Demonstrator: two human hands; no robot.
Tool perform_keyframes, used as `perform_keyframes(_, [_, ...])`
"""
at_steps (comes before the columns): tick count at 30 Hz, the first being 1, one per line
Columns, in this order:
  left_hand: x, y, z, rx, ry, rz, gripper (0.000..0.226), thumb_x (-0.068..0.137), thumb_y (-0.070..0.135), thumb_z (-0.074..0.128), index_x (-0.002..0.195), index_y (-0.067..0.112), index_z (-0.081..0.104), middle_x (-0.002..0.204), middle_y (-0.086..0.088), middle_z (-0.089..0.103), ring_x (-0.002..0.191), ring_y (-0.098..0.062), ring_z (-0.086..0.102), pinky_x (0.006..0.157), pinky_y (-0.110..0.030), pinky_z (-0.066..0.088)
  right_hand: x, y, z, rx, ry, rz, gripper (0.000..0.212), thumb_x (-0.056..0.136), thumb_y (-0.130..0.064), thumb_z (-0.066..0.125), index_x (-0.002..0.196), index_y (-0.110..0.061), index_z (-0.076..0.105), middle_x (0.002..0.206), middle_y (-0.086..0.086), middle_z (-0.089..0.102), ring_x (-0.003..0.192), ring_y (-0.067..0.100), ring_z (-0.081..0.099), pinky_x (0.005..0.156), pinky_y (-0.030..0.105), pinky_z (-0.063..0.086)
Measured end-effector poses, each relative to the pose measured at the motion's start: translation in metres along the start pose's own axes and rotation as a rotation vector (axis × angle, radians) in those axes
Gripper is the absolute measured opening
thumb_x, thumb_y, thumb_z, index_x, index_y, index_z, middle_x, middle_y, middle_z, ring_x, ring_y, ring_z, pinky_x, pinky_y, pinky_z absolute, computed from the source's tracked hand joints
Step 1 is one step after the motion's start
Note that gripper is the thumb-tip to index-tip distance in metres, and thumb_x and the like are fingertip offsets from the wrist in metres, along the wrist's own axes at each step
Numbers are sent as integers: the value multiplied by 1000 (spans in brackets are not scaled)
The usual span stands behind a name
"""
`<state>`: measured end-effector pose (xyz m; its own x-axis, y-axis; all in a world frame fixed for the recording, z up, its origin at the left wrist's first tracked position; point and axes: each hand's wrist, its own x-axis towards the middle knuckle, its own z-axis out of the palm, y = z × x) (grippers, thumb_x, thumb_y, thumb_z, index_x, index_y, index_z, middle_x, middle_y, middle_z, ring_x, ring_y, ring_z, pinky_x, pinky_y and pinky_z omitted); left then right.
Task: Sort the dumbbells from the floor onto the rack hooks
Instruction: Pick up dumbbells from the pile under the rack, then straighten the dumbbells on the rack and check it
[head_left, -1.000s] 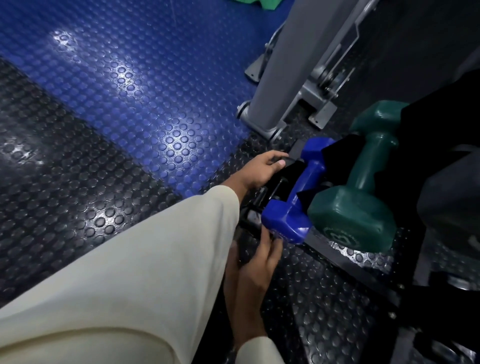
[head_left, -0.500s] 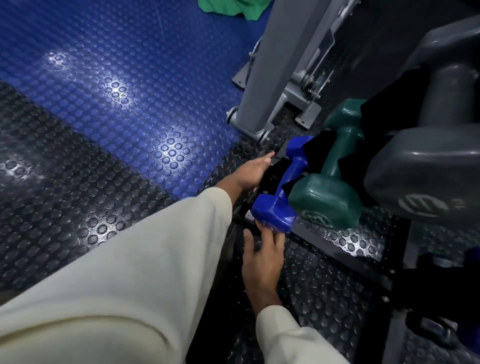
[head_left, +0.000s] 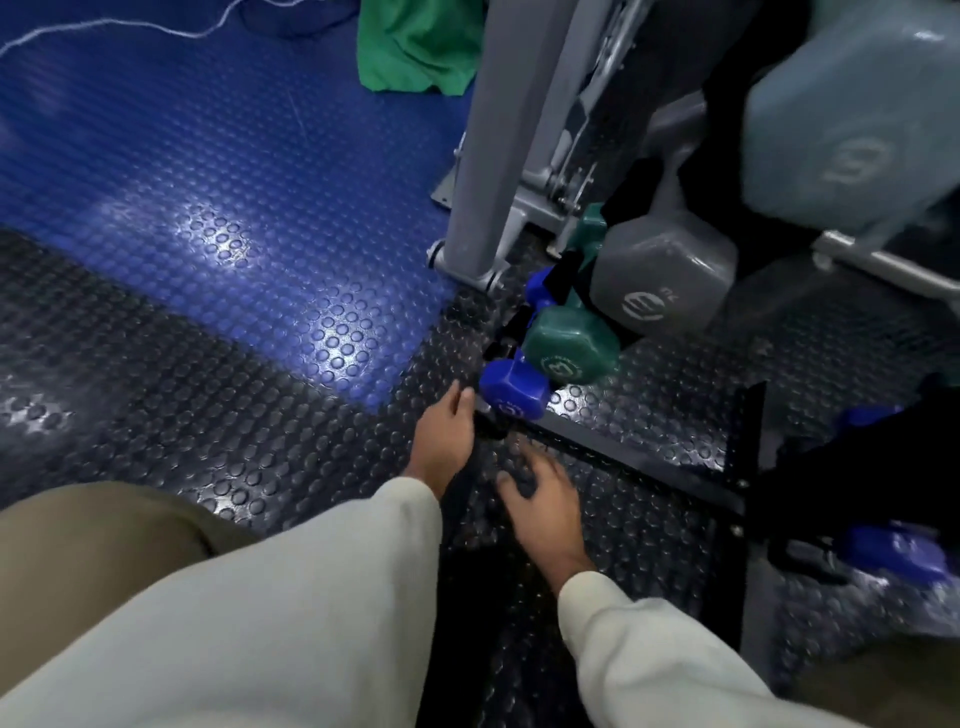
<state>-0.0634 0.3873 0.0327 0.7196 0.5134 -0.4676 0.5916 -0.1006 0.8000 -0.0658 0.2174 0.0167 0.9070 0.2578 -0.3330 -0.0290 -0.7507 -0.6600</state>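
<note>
The blue dumbbell (head_left: 511, 396) sits on the lowest rack hooks (head_left: 506, 332) beside the green dumbbell (head_left: 569, 345). Both the left hand (head_left: 444, 441) and right hand (head_left: 545, 506) are relaxed and hold nothing. Its smooth hexagonal head hangs near the edge, so it may slide onto the studded rubber floor (head_left: 208, 364) if not seated fully.

I see a studded rubber floor (head_left: 156, 395) — blue at the top left, black elsewhere. On it lie a green cloth (head_left: 415, 47) and a white cord (head_left: 104, 28), and a grey frame (head_left: 483, 208) and black rack base (head_left: 649, 467) stand there — dumbbells sit just above.
</note>
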Motion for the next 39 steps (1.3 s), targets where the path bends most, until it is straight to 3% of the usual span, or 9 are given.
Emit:
perform_keyframes(7, [-55,-19,8,192,-138,-113,59,96,49,66,150,30,51,142,-9,64,129,-35,59,111,-39,43,-26,33,-71,135,-23,169,76,93,-51,74,158,-25,44,153,1,57,140,23,54,114,31,40])
perform_keyframes(11, [-68,-10,31,362,-196,-98,60,97,45,69,150,24,52,144,-14,62,134,-39,55,112,-39,39,-44,55,-111,181,-7,236,53,96,-45,73,144,-30,58,136,-2,68,128,21,62,96,23,42])
perform_keyframes(16, [-79,16,72,421,-303,-82,74,95,52,68,157,20,44,154,-14,53,141,-38,50,115,-38,37,-64,89,-154,197,83,286,44,97,-38,76,135,-18,66,110,-4,70,111,17,68,82,11,40])
perform_keyframes(19, [-88,28,89,449,-326,-71,73,97,51,67,159,21,41,159,-11,48,145,-35,45,117,-37,33,-74,119,-178,164,119,345,53,97,-43,74,141,-18,61,126,3,72,122,23,66,91,21,43])
perform_keyframes(24, [-88,27,91,401,-328,-136,95,88,67,68,164,27,30,166,-9,37,149,-35,40,123,-46,31,-78,173,-206,194,143,445,62,93,-52,72,144,-20,58,129,3,72,124,28,65,99,32,47])
perform_keyframes(28, [-51,-7,76,274,-300,-175,100,76,78,72,158,29,42,157,-6,51,139,-34,53,118,-49,38,-67,199,-215,239,164,476,70,86,-60,76,143,-22,59,131,-1,72,126,25,64,110,40,48])
perform_keyframes(32, [22,-78,69,182,-269,-174,111,44,98,72,139,43,58,135,6,70,120,-24,68,111,-50,48,-48,213,-210,329,211,499,84,73,-73,71,141,-25,60,131,-3,71,124,26,66,111,44,49])
perform_keyframes(35, [-9,-40,65,170,-273,-156,101,47,94,74,133,44,63,130,8,71,118,-23,68,112,-50,47,-44,201,-207,366,215,489,88,76,-73,71,148,-25,54,138,0,67,126,26,63,112,43,47])
perform_keyframes(39, [-74,35,62,224,-268,-128,98,78,80,69,159,36,38,162,-4,45,145,-32,46,122,-50,34,-45,178,-207,378,228,452,81,85,-63,73,152,-23,51,142,1,65,130,27,60,113,40,45])
